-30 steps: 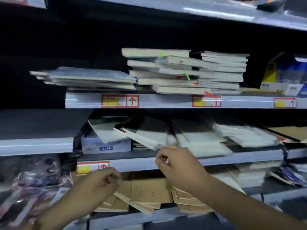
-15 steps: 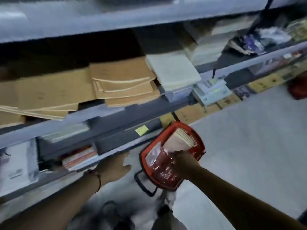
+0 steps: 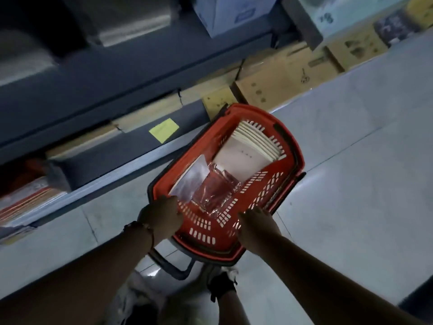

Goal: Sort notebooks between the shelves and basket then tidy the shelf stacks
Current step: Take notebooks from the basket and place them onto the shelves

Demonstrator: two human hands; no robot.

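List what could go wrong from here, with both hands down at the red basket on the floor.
1. The notebooks lean against the far wall of the basket; tugging it could topple them flat.
2. The shiny wrapped pack lies loose and crumpled, so it may slide or snag.
3. The left hand and right hand sit at the near rim; how firmly they grip is unclear, so lifting might tip it.

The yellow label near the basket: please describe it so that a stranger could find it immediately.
Start at the red basket standing on the pale floor. Just left of its far end runs the dark front panel of the lowest shelf, with cardboard above it. The yellow label is stuck there, the only bright, plain yellow rectangle on that grey panel.
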